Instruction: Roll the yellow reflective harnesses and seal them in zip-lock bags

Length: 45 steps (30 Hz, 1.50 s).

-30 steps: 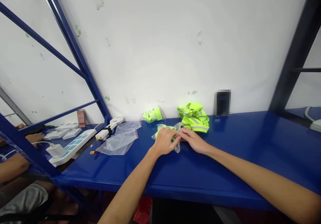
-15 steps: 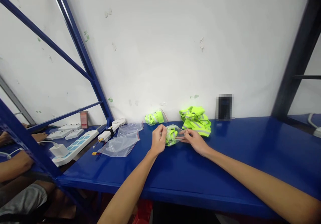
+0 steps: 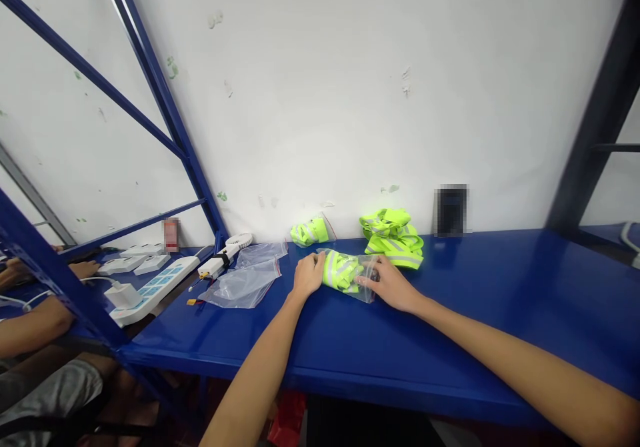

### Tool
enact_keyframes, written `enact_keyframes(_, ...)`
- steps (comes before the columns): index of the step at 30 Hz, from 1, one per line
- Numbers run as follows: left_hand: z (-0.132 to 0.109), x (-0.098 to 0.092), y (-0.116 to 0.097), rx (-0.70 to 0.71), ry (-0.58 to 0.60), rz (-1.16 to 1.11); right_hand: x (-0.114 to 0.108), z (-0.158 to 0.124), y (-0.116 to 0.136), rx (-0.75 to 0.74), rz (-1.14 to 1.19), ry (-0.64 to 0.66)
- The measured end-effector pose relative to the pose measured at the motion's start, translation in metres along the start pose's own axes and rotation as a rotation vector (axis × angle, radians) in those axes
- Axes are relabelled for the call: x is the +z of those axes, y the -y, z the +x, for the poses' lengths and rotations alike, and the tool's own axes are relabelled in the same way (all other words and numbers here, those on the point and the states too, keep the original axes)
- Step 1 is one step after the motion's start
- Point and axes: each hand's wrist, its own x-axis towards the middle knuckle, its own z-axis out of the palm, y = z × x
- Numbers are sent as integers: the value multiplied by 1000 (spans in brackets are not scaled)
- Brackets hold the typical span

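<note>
A clear zip bag (image 3: 366,295) lies on the blue table between my hands, with a rolled neon-yellow reflective vest (image 3: 340,272) inside it. My left hand (image 3: 309,275) is closed on the bag's left end, its fingertips against the roll. At the right end, my right hand (image 3: 393,285) grips the plastic by its edge, thumb and fingers bent around it. Behind them, a second bagged reflective vest (image 3: 309,231) rests near the wall. A loose, crumpled reflective vest (image 3: 393,239) sits beyond my right hand.
Flat clear zip bags (image 3: 245,285) lie left of my left hand, beside a white handheld fan (image 3: 238,241) and a wired device (image 3: 214,267). A power strip (image 3: 160,290) and a blue rack post (image 3: 170,113) stand further left, near another person's arm (image 3: 37,327). A blurred dark object (image 3: 451,211) leans against the wall.
The bag has been lowered flat to the table and stretched out, the roll now showing longer. My hands have come down with it, and my right hand has shifted its grip at the right end.
</note>
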Motion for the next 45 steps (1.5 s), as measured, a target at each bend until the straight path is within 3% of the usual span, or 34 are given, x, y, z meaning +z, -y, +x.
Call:
enact_keyframes(5,-1,1,-6,115,-92,-33,3,-1,-3,-2,38,2)
enact_keyframes(15,0,5,-11,216,-269,-115,6,2,-5,34,-32,-84)
enact_keyframes(28,-14,4,-21,166,-164,-118,-9,0,9,106,203,9)
enact_keyframes(35,-16,5,-25,204,-99,-44,-9,1,11,111,413,159)
enact_keyframes(37,-15,5,-26,165,-48,-15,-6,1,7,142,360,112)
enact_keyframes(42,-12,-1,-28,23,43,6,-1,-1,3,108,156,-167)
enact_keyframes(45,-10,-10,-26,2,-21,-22,-6,-2,8,39,127,-263)
